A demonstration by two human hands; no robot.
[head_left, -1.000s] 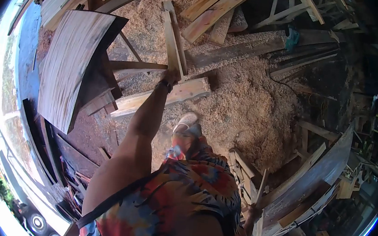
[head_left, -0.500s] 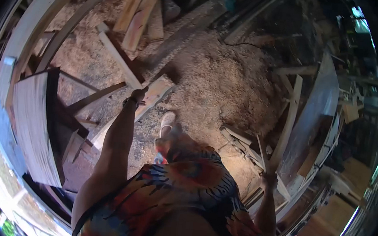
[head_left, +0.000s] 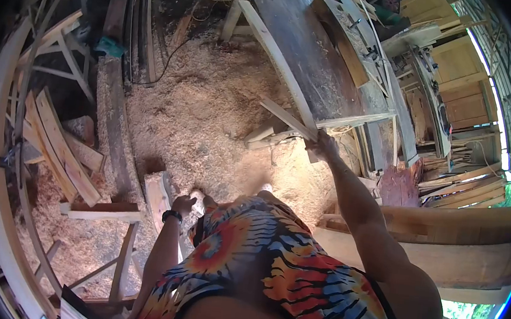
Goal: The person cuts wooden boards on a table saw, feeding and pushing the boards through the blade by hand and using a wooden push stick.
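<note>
My left hand (head_left: 183, 205), with a dark band at the wrist, hangs low in front of my body. Its fingers are curled, and I see nothing in them. Below and beside it lies a pale wooden plank (head_left: 156, 196) on the sawdust. My right hand (head_left: 323, 146) reaches out to the near corner of a large workbench (head_left: 286, 33) with a pale wooden edge. Its fingers appear to be closed round that corner, partly hidden by the hand itself. A short wooden strip (head_left: 287, 119) runs away leftward from the same corner.
Sawdust and shavings (head_left: 205, 105) cover the floor. Several boards (head_left: 63, 147) lean at the left, beside a wooden stand (head_left: 68, 58). A dark cable (head_left: 169, 62) crosses the floor. A brown board (head_left: 340, 41) lies on the workbench. A thick beam (head_left: 424, 256) stands close on my right.
My view has swung to the right, bringing the workbench into the upper middle. My right arm now stretches further forward, its hand still at the bench corner. My left hand is lower in view.
</note>
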